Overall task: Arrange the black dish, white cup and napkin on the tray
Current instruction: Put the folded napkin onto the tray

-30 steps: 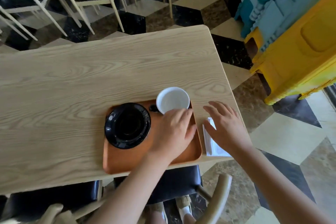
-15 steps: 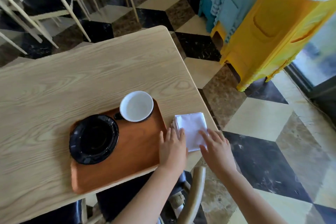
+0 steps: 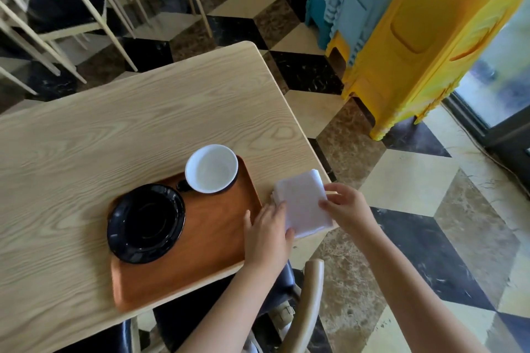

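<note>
the flat rectangular orange-brown wooden tray (image 3: 200, 241) is serving as the landmark here. on it, the round glossy black dish (image 3: 146, 222) is sitting at its left end and the white cup with a dark handle (image 3: 211, 168) is standing upright at its far right corner — both already placed. the folded white paper napkin (image 3: 302, 203) is lying off the tray, just beside its right rim, on the corner of the light wooden table (image 3: 114, 129), with its near end seeming to overhang the table edge.

the napkin's long axis is running roughly parallel to the tray's right rim, from far to near. the 2 hands are bracketing it: the left hand (image 3: 268, 233) is resting flat and open, its palm over the tray's right rim and its fingertips touching the napkin's left edge, while the right hand (image 3: 344, 206) is pinching the napkin's right edge between thumb and fingers.

so the napkin is lying between the hands and to the right of the tray — the bare stretch of tray in front of the cup is sitting just to its left. judging from this, the remaining step is a short leftward carry, and the right hand, already gripping, looks better placed to lead it.
</note>
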Demonstrator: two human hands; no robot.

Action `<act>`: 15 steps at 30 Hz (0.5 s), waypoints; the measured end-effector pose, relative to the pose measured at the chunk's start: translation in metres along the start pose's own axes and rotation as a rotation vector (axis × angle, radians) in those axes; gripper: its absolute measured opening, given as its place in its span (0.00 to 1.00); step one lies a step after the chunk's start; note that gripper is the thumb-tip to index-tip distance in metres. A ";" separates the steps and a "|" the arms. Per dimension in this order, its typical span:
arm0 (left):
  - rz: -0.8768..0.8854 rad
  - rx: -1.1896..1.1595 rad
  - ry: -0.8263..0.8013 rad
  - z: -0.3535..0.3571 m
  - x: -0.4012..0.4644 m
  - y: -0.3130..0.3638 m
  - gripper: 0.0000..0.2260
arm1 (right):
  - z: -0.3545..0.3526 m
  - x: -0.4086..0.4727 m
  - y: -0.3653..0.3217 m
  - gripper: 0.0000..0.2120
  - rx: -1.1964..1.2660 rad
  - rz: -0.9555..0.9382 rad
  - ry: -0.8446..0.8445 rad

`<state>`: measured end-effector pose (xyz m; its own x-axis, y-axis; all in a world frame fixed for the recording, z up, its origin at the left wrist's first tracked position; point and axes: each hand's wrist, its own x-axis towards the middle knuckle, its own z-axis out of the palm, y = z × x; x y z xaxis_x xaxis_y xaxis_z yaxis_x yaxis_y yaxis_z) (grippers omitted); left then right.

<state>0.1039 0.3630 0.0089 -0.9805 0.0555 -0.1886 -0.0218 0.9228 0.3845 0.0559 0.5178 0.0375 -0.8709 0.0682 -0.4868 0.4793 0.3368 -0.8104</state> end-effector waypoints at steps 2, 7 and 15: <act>-0.089 -0.281 0.046 -0.016 0.000 0.005 0.21 | -0.008 -0.004 -0.006 0.12 0.112 -0.020 -0.047; -0.533 -1.114 -0.210 -0.034 0.002 -0.004 0.19 | -0.017 -0.011 -0.014 0.13 0.339 -0.040 -0.223; -0.577 -1.331 -0.083 -0.044 -0.026 -0.043 0.12 | 0.021 -0.016 -0.014 0.15 0.289 0.000 -0.255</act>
<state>0.1220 0.3049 0.0371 -0.7599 -0.1292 -0.6370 -0.6084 -0.2037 0.7671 0.0651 0.4916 0.0500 -0.8335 -0.1802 -0.5223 0.5216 0.0553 -0.8514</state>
